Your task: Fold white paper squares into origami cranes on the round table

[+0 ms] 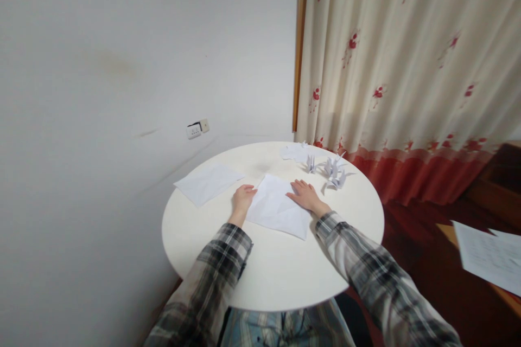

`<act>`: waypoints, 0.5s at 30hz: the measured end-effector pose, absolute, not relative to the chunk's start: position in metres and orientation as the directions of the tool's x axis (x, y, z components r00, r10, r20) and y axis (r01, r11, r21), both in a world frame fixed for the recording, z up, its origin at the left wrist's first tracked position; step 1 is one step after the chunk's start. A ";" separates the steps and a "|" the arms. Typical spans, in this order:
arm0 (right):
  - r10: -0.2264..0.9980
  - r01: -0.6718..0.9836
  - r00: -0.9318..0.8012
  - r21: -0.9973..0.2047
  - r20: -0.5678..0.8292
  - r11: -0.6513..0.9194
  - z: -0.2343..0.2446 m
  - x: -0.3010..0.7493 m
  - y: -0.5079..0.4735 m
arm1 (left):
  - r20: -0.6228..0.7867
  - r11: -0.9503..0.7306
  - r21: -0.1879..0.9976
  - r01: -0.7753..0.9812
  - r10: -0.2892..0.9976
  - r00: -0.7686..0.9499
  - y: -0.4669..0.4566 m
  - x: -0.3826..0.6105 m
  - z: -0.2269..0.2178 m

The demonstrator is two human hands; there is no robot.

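A creased white paper sheet (277,207) lies on the round white table (268,271) in front of me. My left hand (243,199) rests at the sheet's left edge with its fingers curled down onto the paper's border. Flat on the sheet's right part lies my right hand (304,195), fingers stretched out and apart. Both arms wear plaid sleeves.
A second white sheet (208,182) lies at the table's left. Several folded paper cranes (331,169) and a scrap of paper (295,152) sit at the far side. A wall stands left, a flowered curtain (407,65) behind. Printed pages (488,255) lie on a wooden surface right.
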State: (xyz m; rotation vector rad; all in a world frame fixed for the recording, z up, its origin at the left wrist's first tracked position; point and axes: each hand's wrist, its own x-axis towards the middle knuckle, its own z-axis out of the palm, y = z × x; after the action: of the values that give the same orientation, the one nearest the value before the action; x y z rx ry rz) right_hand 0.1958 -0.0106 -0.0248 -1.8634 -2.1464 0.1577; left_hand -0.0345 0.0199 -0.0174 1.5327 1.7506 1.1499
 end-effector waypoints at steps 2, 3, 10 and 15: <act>0.983 0.950 -0.115 -0.274 0.144 0.152 -0.024 0.195 -0.011 | 0.145 -0.007 0.853 0.523 0.964 -0.223 0.019 -0.034 -0.017; 0.983 0.949 -0.114 -0.276 0.142 0.150 -0.024 0.195 -0.011 | 0.149 -0.007 0.851 0.524 0.962 -0.230 0.018 -0.034 -0.016; 0.983 0.949 -0.117 -0.276 0.141 0.153 -0.023 0.194 -0.011 | 0.156 -0.015 0.872 0.489 0.956 -0.248 0.013 -0.032 -0.011; 0.981 0.949 -0.121 -0.274 0.150 0.159 -0.023 0.195 -0.011 | 0.152 -0.005 0.863 0.504 0.956 -0.252 0.010 -0.033 -0.010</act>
State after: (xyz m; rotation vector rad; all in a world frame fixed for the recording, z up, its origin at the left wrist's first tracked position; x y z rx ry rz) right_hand 0.1946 -0.0110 -0.0233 -1.8586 -2.1471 0.1581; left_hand -0.0335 0.0102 -0.0097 1.5072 1.7839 1.1954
